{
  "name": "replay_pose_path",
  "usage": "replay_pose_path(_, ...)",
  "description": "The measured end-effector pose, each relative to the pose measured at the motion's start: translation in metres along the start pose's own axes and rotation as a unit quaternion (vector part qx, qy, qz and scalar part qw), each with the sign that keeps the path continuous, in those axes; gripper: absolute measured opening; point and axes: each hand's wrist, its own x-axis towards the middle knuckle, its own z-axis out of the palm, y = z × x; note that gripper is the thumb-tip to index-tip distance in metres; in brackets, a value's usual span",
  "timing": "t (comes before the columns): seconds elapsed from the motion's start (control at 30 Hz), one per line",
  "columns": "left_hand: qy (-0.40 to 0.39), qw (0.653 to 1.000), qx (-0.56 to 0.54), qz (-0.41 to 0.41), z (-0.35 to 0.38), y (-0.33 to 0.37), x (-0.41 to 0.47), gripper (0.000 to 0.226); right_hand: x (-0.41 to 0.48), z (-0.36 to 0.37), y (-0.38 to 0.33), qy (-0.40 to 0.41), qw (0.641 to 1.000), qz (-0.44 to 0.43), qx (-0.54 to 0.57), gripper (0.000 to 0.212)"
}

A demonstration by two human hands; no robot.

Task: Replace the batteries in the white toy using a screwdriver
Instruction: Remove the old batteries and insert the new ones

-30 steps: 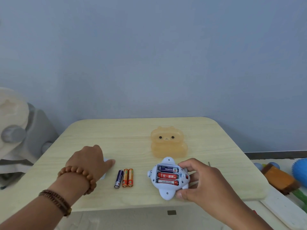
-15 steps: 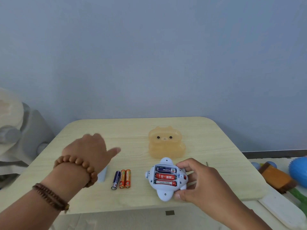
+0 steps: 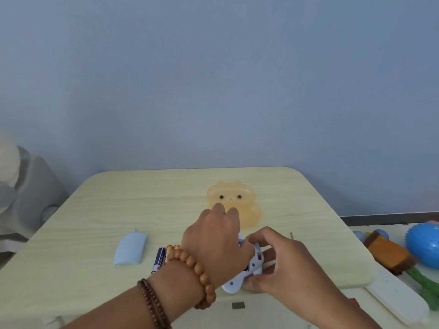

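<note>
While right hand [image 3: 280,262] grips white toy [image 3: 249,269], left hand [image 3: 213,241] covers it, grasp hidden, cover [image 3: 130,250] apart.

Head view, forward and down, near table [image 3: 95,210]

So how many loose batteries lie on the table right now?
3, side by side left of the white toy: one purple battery, two orange batteries partly behind the left hand. Others may be hidden.
</note>
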Motion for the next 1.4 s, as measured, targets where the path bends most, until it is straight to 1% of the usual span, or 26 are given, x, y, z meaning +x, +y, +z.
replay_pose_path(0.27,-0.013,0.998,-0.059,-0.014,0.006,-0.007,0.002,0.023,0.001,0.001,0.002,0.003,1.0,-0.003,-0.01,0.053)
replay_pose_path(0.47,-0.018,0.998,-0.052,-0.015,0.009,-0.006,-0.001,0.029,0.002,0.002,0.002,0.003,1.0,-0.005,-0.015,0.053)
replay_pose_path(0.7,-0.05,0.996,-0.074,-0.001,0.006,-0.01,0.001,0.026,0.001,0.004,0.002,0.006,0.999,-0.016,-0.026,0.05)
replay_pose_path(0.87,-0.03,0.998,-0.053,-0.007,0.012,-0.009,-0.001,0.026,0.001,0.004,0.001,0.008,0.999,-0.018,-0.027,0.047)
replay_pose_path(1.03,-0.021,0.998,-0.053,-0.006,0.015,-0.009,-0.001,0.025,0.0,0.003,0.0,0.005,1.0,-0.014,-0.024,0.048)
replay_pose_path(1.17,-0.021,0.997,-0.077,-0.001,0.013,-0.009,-0.001,0.018,-0.001,0.002,-0.001,0.002,1.0,-0.009,-0.019,0.048)
replay_pose_path(1.27,-0.023,0.996,-0.087,0.028,0.01,-0.011,-0.002,0.012,-0.001,0.001,-0.002,-0.001,1.0,-0.005,-0.017,0.05)
replay_pose_path(1.4,-0.039,0.99,-0.106,0.09,0.006,-0.02,-0.003,0.019,-0.001,0.001,-0.001,-0.001,1.0,0.005,-0.005,0.052)
